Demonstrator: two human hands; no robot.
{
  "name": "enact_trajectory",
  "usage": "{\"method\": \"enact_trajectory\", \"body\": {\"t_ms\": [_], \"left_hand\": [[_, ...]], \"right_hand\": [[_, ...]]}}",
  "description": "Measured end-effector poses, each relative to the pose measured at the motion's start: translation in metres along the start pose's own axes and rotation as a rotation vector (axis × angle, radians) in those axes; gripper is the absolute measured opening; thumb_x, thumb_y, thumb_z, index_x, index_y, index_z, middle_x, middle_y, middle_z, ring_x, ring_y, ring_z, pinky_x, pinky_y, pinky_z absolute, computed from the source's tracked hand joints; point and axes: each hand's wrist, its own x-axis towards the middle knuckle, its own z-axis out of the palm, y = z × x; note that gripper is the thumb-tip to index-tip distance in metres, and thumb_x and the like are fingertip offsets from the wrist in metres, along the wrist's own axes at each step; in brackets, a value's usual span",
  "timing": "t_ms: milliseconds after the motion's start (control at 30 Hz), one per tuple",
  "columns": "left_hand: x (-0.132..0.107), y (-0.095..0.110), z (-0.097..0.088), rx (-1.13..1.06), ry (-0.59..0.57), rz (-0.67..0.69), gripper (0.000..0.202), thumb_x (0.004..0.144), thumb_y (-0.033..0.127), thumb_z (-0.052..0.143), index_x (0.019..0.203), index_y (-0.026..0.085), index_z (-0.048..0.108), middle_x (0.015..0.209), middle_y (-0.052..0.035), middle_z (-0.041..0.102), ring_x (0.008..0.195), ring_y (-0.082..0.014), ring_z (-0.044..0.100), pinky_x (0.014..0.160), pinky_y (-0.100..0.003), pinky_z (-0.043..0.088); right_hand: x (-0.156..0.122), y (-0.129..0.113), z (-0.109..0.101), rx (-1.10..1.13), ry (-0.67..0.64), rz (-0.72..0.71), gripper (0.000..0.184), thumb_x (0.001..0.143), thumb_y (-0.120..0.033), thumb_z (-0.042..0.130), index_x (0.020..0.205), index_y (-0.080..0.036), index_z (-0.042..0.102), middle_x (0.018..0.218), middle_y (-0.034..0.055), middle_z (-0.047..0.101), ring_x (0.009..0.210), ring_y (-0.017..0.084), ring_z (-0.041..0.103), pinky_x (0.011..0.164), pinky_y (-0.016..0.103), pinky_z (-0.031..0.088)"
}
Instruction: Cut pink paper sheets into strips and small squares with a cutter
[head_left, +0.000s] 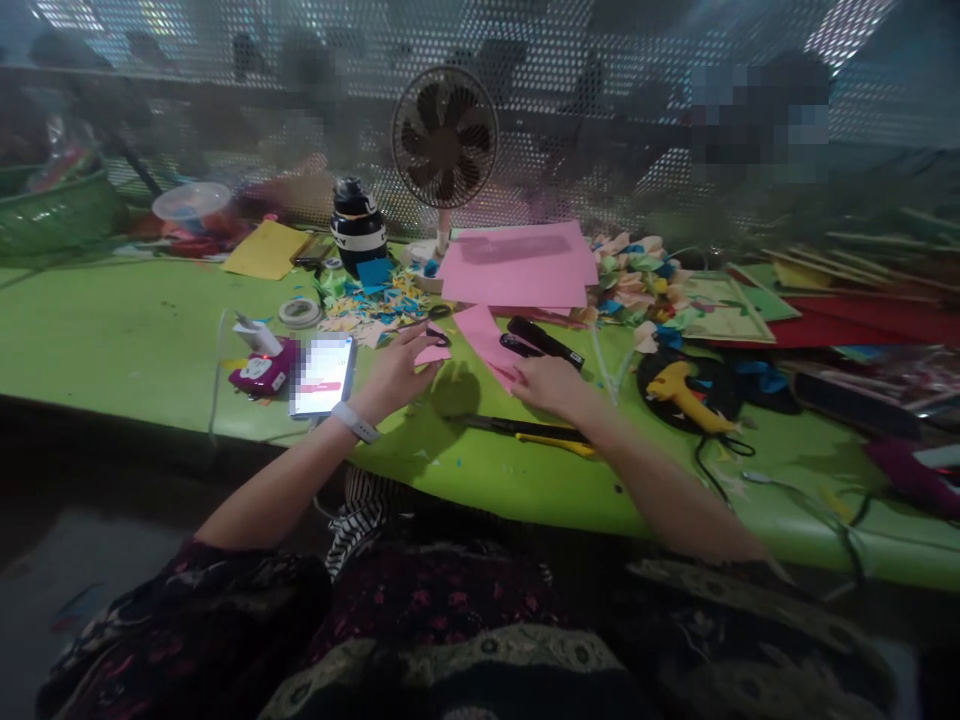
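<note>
My left hand (397, 373), with a pale band on its wrist, is closed at the fingertips on a small piece of pink paper (433, 355). Dark loops that look like scissors handles (439, 312) lie right by these fingers; whether I touch them is unclear. With thumb and fingers my right hand (546, 383) pinches the near end of a pink paper strip (482, 332), which slants away from me over the green table. A black stapler (544, 342) lies just beyond that hand. Stacked pink sheets (517, 265) lie farther back.
A phone (322, 375) and purple power strip (262, 372) are at left. Paper scraps (379, 300), a black bottle (358, 225) and a fan (445, 138) stand behind. A yellow glue gun (682, 393) is at right; a dark rod (525, 427) lies near the front edge.
</note>
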Motion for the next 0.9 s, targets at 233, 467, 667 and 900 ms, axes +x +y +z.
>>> {"method": "enact_trajectory", "body": {"t_ms": [233,467,667,900], "left_hand": [[0.022,0.017,0.008,-0.344,-0.150,-0.162,0.024,0.088,0.031,0.074,0.108,0.018,0.078,0.124,-0.0138,0.077,0.118,-0.0278,0.071,0.103,-0.043,0.055],[0.043,0.025,0.031,-0.597,-0.358,-0.411,0.009,0.084,0.025,0.078,0.086,0.016,0.079,0.087,-0.0087,0.079,0.072,-0.0172,0.069,0.070,-0.030,0.054],[0.048,0.021,0.048,-0.734,-0.388,-0.479,0.010,0.083,0.026,0.080,0.085,0.016,0.080,0.086,-0.0069,0.078,0.072,-0.0153,0.066,0.072,-0.030,0.052],[0.045,0.016,0.055,-0.880,-0.406,-0.581,0.022,0.082,0.036,0.085,0.090,0.015,0.081,0.090,-0.0085,0.081,0.077,-0.0168,0.071,0.080,-0.032,0.055]], "right_hand": [[0.002,0.038,0.011,0.285,0.150,0.022,0.026,0.098,-0.030,0.060,0.103,-0.024,0.085,0.104,0.0087,0.082,0.091,0.027,0.074,0.075,0.034,0.048],[0.015,0.052,0.023,0.491,0.235,0.062,0.024,0.087,-0.042,0.074,0.076,-0.022,0.080,0.072,0.0046,0.072,0.069,0.020,0.062,0.063,0.033,0.036],[0.013,0.059,0.030,0.803,0.209,0.071,0.060,0.082,-0.074,0.070,0.057,-0.020,0.064,0.054,0.0002,0.051,0.055,0.014,0.044,0.057,0.033,0.027],[0.016,0.062,0.036,0.885,0.240,0.014,0.063,0.083,-0.076,0.067,0.057,-0.020,0.060,0.057,0.0001,0.054,0.057,0.014,0.045,0.059,0.032,0.029]]}}
